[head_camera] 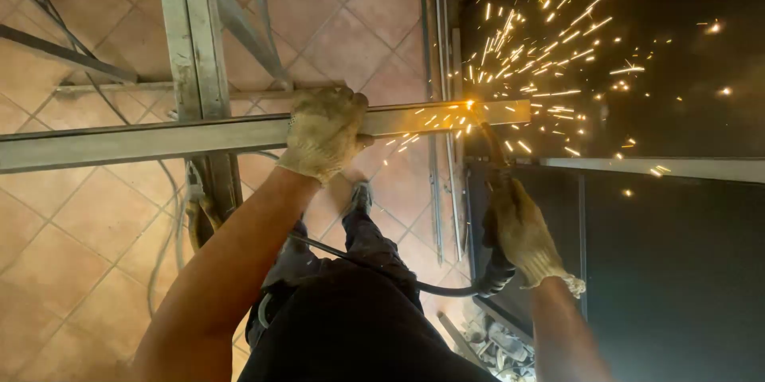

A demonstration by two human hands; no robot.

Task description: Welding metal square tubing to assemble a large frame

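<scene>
A long square steel tube (pixel 159 137) runs horizontally across the view. My left hand (pixel 325 132), in a worn fabric glove, grips it near its middle. My right hand (pixel 522 232), also gloved, holds a welding electrode holder (pixel 492 160) whose tip touches the tube close to its right end (pixel 470 105). A bright arc glows there and orange sparks (pixel 550 47) fly up and to the right. A black cable (pixel 382 269) loops from the holder back across my legs.
An upright steel frame (pixel 195 39) crosses under the tube on a terracotta tiled floor (pixel 72 223). More metal bars (pixel 440 71) lie on the floor. A dark panel (pixel 677 270) fills the right side. Scrap pieces (pixel 498 342) lie below it. My shoe (pixel 360 195) stands under the tube.
</scene>
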